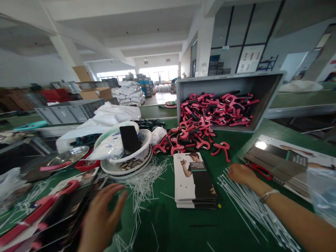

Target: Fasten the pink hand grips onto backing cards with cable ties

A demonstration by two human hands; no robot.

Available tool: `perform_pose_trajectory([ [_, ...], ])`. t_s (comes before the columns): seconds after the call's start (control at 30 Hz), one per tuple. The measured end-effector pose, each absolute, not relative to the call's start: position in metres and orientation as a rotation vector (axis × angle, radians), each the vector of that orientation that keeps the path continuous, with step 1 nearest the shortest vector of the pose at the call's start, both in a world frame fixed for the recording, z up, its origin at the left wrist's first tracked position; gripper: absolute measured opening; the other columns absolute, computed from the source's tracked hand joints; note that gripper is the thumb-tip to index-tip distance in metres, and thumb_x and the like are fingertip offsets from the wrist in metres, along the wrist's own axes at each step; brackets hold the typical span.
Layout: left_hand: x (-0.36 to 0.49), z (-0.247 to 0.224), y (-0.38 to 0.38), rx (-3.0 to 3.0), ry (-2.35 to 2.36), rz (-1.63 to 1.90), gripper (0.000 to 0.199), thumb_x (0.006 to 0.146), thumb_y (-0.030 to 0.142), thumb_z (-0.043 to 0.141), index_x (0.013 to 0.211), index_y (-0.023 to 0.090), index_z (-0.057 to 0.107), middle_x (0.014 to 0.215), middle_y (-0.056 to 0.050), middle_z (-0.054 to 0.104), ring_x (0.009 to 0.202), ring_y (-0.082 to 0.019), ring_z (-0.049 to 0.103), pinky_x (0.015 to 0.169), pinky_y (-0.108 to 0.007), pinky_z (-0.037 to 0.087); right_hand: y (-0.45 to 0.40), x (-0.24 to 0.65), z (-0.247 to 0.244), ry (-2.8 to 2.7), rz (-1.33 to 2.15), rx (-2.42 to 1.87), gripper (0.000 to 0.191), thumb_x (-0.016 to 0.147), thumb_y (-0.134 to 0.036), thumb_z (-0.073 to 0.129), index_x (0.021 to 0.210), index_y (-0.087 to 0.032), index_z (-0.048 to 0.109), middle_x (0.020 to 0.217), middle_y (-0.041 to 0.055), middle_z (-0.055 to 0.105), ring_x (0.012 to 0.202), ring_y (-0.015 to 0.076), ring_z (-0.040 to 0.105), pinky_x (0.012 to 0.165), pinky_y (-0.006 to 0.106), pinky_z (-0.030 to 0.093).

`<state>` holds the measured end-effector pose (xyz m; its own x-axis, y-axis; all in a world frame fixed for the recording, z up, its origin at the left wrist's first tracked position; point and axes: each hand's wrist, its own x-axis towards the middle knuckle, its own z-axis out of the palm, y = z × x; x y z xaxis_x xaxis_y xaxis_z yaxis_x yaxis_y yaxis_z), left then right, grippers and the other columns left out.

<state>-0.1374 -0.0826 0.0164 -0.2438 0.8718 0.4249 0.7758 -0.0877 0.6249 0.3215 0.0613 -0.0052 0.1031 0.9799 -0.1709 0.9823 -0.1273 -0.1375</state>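
My left hand (103, 213) is raised at the lower left, a little blurred, fingers and thumb apart with nothing between them. Beside it, pink-and-black hand tools (56, 199) lie on printed cards at the left edge. My right hand (243, 174) is over the upper end of a bundle of white cable ties (258, 213), its fingers curled down and pinched on the ties. Between the hands lies a stack of printed cards (195, 182) showing a person and a dark panel. Behind the stack spreads a heap of pink tools with curved jaws (187, 134).
A grey crate (266, 101) tipped on its side holds more pink tools. A phone (130, 140) rests on white bowls (105, 168) of metal parts. Loose white sticks (147, 182) are scattered nearby. More cards (278, 164) and red-handled scissors (262, 171) lie right.
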Motion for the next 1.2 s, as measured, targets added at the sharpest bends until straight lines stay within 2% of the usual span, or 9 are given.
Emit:
perform_pose_trajectory([
  [0.13, -0.041, -0.009, -0.017, 1.708, 1.751, 0.839, 0.048, 0.077, 0.056, 0.05, 0.107, 0.021, 0.061, 0.111, -0.008, 0.063, 0.088, -0.022, 0.062, 0.076, -0.033, 0.049, 0.064, 0.329, -0.009, 2.124, -0.438, 2.407, 0.012, 0.066, -0.026, 0.054, 0.062, -0.017, 0.06, 0.07, 0.0107, 0.065, 0.072, 0.0255, 0.062, 0.061, 0.032, 0.041],
  [0.3, 0.014, -0.025, 0.028, 1.621, 1.829, 0.621, 0.072, 0.06, 0.066, 0.061, 0.115, 0.019, 0.053, 0.115, -0.013, 0.062, 0.099, -0.028, 0.06, 0.076, -0.033, 0.043, 0.058, 0.345, -0.011, 2.22, -0.695, 2.589, 0.015, 0.066, -0.029, 0.052, 0.063, -0.017, 0.061, 0.065, 0.0033, 0.063, 0.067, 0.0178, 0.058, 0.061, 0.027, 0.04],
  [0.37, 0.01, -0.031, 0.04, 1.603, 1.798, 0.611, 0.068, 0.059, 0.062, 0.065, 0.109, 0.018, 0.054, 0.105, -0.012, 0.066, 0.093, -0.027, 0.061, 0.072, -0.031, 0.042, 0.055, 0.35, -0.008, 2.23, -0.86, 2.668, 0.018, 0.067, -0.033, 0.05, 0.067, -0.018, 0.061, 0.06, 0.0008, 0.06, 0.061, 0.0147, 0.055, 0.056, 0.025, 0.039],
  [0.5, -0.005, -0.041, 0.056, 1.624, 1.747, 0.699, 0.039, 0.068, 0.054, 0.059, 0.083, 0.018, 0.058, 0.081, -0.006, 0.067, 0.074, -0.021, 0.061, 0.064, -0.028, 0.041, 0.052, 0.354, 0.007, 2.212, -1.19, 2.771, 0.026, 0.065, -0.042, 0.052, 0.068, -0.017, 0.058, 0.052, -0.0023, 0.051, 0.046, 0.0093, 0.042, 0.043, 0.022, 0.029],
  [0.6, -0.008, -0.044, 0.06, 1.594, 1.757, 0.74, 0.036, 0.068, 0.053, 0.06, 0.071, 0.018, 0.056, 0.069, -0.003, 0.063, 0.066, -0.018, 0.058, 0.059, -0.027, 0.039, 0.05, 0.347, 0.022, 2.218, -1.399, 2.773, 0.032, 0.064, -0.049, 0.055, 0.068, -0.017, 0.056, 0.052, -0.0029, 0.05, 0.042, 0.0066, 0.035, 0.039, 0.021, 0.02],
  [0.7, -0.004, -0.044, 0.058, 1.549, 1.745, 0.748, 0.039, 0.068, 0.056, 0.059, 0.071, 0.018, 0.054, 0.064, -0.001, 0.061, 0.06, -0.016, 0.057, 0.055, -0.025, 0.038, 0.045, 0.332, 0.034, 2.246, -1.573, 2.738, 0.037, 0.064, -0.053, 0.057, 0.069, -0.017, 0.054, 0.054, -0.0023, 0.052, 0.041, 0.005, 0.034, 0.038, 0.02, 0.017],
  [0.9, -0.001, -0.043, 0.055, 1.553, 1.767, 0.692, 0.054, 0.051, 0.059, 0.072, 0.081, 0.019, 0.051, 0.068, 0.0, 0.061, 0.062, -0.018, 0.057, 0.052, -0.026, 0.034, 0.035, 0.283, 0.037, 2.279, -2.167, 2.591, 0.038, 0.065, -0.052, 0.063, 0.072, -0.018, 0.05, 0.06, -0.002, 0.057, 0.044, 0.005, 0.04, 0.039, 0.018, 0.019],
  [1.1, -0.012, -0.041, 0.059, 1.388, 1.68, 0.825, 0.038, 0.055, 0.041, 0.074, 0.07, 0.018, 0.048, 0.063, 0.001, 0.057, 0.061, -0.016, 0.054, 0.052, -0.025, 0.036, 0.028, 0.238, 0.004, 2.025, -2.39, 2.49, 0.027, 0.067, -0.042, 0.062, 0.072, -0.017, 0.053, 0.076, 0.0022, 0.062, 0.061, 0.0084, 0.048, 0.047, 0.017, 0.034],
  [1.2, -0.013, -0.034, 0.055, 1.317, 1.632, 0.925, 0.035, 0.059, 0.037, 0.072, 0.072, 0.018, 0.045, 0.065, 0.001, 0.056, 0.062, -0.015, 0.055, 0.053, -0.024, 0.038, 0.026, 0.231, 0.002, 2.123, -2.365, 2.518, 0.031, 0.068, -0.046, 0.062, 0.071, -0.016, 0.054, 0.062, -0.0018, 0.054, 0.053, 0.0077, 0.044, 0.043, 0.017, 0.03],
])
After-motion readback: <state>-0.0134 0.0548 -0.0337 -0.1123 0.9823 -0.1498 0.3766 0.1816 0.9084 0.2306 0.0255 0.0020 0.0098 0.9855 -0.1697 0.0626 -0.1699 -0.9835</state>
